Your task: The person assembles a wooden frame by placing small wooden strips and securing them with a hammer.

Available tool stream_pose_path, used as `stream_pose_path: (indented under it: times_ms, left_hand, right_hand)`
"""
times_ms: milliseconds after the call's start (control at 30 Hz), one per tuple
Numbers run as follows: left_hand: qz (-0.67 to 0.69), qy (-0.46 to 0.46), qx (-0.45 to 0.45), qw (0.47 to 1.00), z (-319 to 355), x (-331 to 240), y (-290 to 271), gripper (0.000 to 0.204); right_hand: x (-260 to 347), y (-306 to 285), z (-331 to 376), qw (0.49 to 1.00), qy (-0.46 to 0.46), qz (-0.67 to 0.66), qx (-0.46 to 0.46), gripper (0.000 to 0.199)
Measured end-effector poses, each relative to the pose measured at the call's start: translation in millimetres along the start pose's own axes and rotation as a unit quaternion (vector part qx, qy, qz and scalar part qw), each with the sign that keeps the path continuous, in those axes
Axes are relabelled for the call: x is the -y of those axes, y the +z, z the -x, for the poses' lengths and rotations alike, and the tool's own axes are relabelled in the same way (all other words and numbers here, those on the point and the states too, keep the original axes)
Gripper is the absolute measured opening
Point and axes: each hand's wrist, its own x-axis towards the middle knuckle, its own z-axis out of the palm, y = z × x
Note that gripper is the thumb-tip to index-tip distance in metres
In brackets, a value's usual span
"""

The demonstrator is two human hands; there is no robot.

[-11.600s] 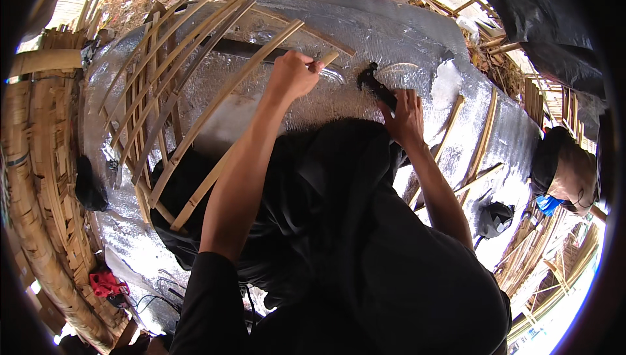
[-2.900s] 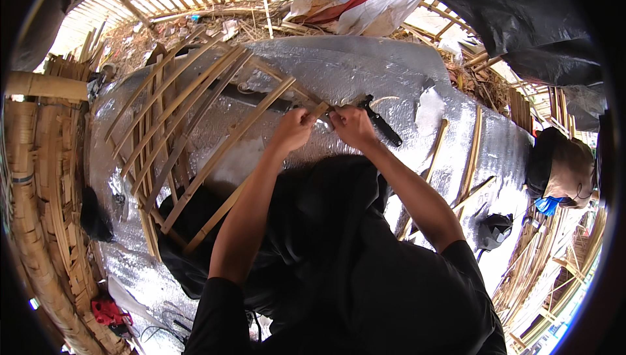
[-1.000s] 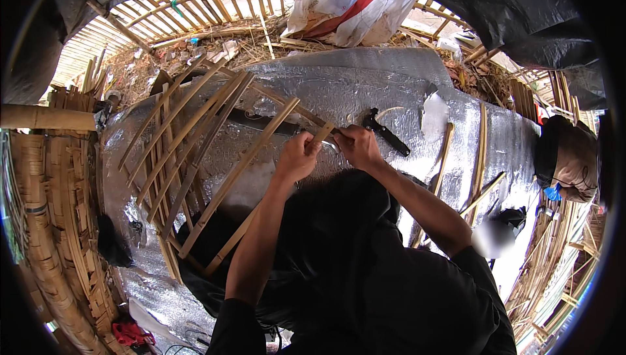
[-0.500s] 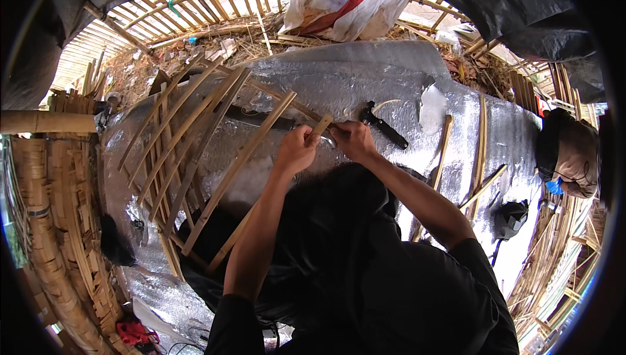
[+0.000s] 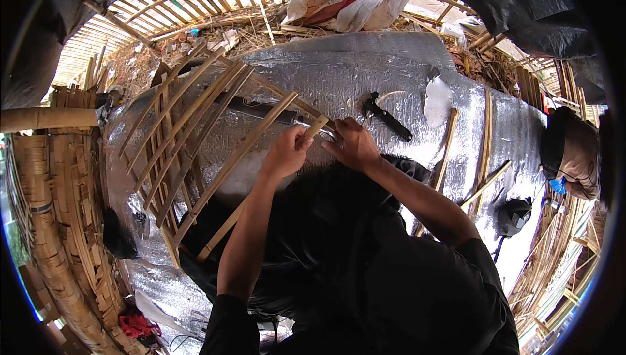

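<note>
Bamboo slat (image 5: 317, 126), pinched in the left hand (image 5: 286, 151) above foil sheeting (image 5: 378, 61), gets two-handed attention as the right hand (image 5: 356, 149), now off the hammer (image 5: 392, 124), curls beside it, its grip unclear.

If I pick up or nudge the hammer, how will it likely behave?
The hammer is probably rigid: its handle looks straight and solid. It may feel head-heavy, since the bulky head sits at one end. That crosswise head should also keep it from rolling freely on the sheet.
</note>
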Motion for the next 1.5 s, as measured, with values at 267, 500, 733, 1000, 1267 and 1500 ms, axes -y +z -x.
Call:
stream_pose_path:
  times_ms: [267,500,733,1000,1267,1500]
  left_hand:
    - [0.020,0.021,0.027,0.999,2,-59,-60,0.020]
    - [-0.123,0.050,-0.029,0.991,8,-10,5,0.022]
    - [-0.100,0.046,-0.080,0.991,4,-9,18,0.022]
    - [-0.109,0.067,-0.068,0.989,-12,-10,22,0.023]
    - [-0.108,0.029,-0.054,0.992,-18,-15,28,0.026]
    - [-0.131,-0.010,-0.028,0.991,-17,-17,23,0.025]
  right_hand:
    - [-17,13,3,1.000,0.008,0.019,0.006,0.042]
    - [-5,10,6,0.998,-0.022,0.055,-0.021,0.036]
    - [-3,5,4,1.000,0.013,0.022,-0.002,0.031]
    - [-8,9,-1,1.000,-0.003,-0.026,-0.017,0.019]
    - [-5,7,-2,0.999,0.003,-0.041,-0.032,0.018]
    - [-5,13,0,0.997,-0.005,-0.040,-0.059,0.020]
